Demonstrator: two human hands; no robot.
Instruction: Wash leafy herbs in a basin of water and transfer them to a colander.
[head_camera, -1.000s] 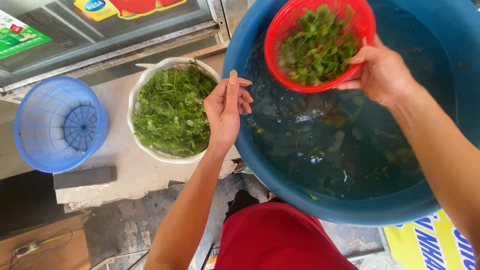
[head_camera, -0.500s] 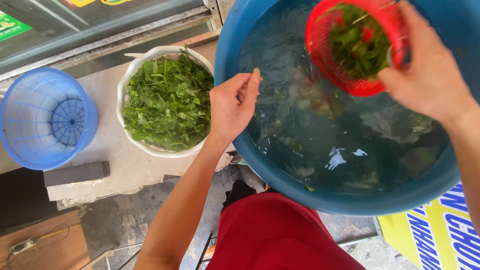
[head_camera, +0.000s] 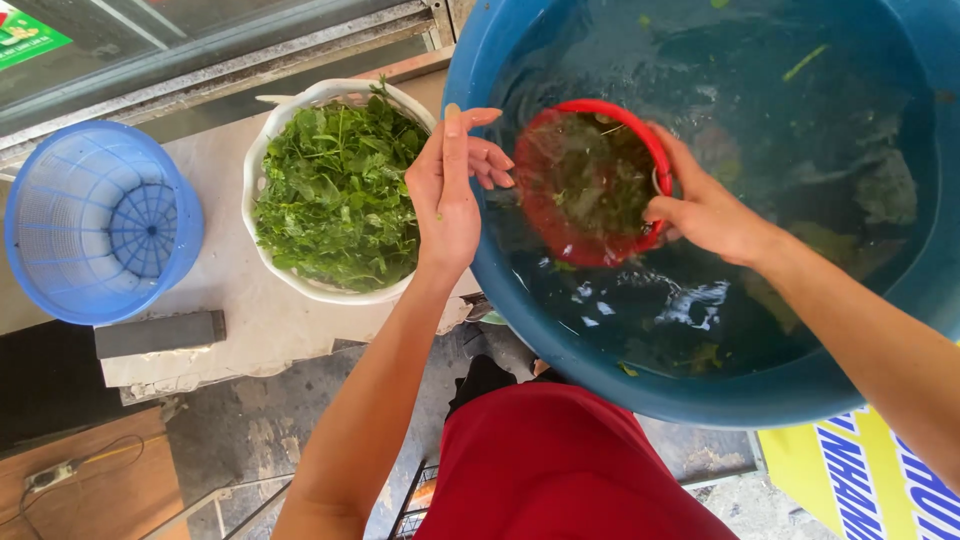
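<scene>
Pale concrete slab is carrying a white bowl of greens just left of the left hand, which is hovering open-fingered. Right hand is gripping a red strainer in the blue tub; a yellow-and-blue sign is lying below it.

green label top left, yellow-and-blue sign bottom right

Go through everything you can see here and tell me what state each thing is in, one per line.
Red round plastic strainer: dipped in water, holding greens.
Large blue plastic basin: filled with water, leaf bits floating.
White round plastic basket: full of green leaves.
Light blue slotted plastic basket: upright, empty.
Right hand: gripping the strainer's rim.
Left hand: open, holding nothing, over the basin's edge.
</scene>
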